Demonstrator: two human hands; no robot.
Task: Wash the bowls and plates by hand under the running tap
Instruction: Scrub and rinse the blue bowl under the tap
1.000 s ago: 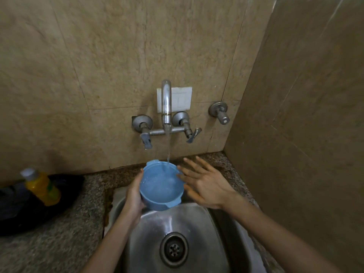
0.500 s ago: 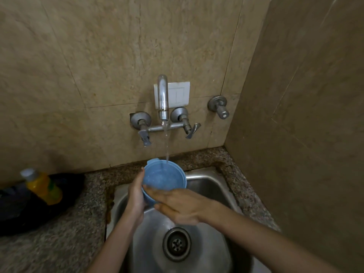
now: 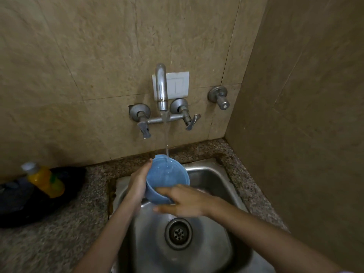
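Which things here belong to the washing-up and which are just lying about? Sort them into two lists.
In the job:
blue bowl, gripped by the left hand, right hand flat against its outside; running tap; steel sink.

Lying about:
yellow bottle; dark bundle; white switch plate; separate wall valve.

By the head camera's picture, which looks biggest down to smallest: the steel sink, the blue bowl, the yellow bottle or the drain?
Largest to smallest:
1. steel sink
2. blue bowl
3. yellow bottle and drain: these look too alike to rank, and the bottle is blurred.
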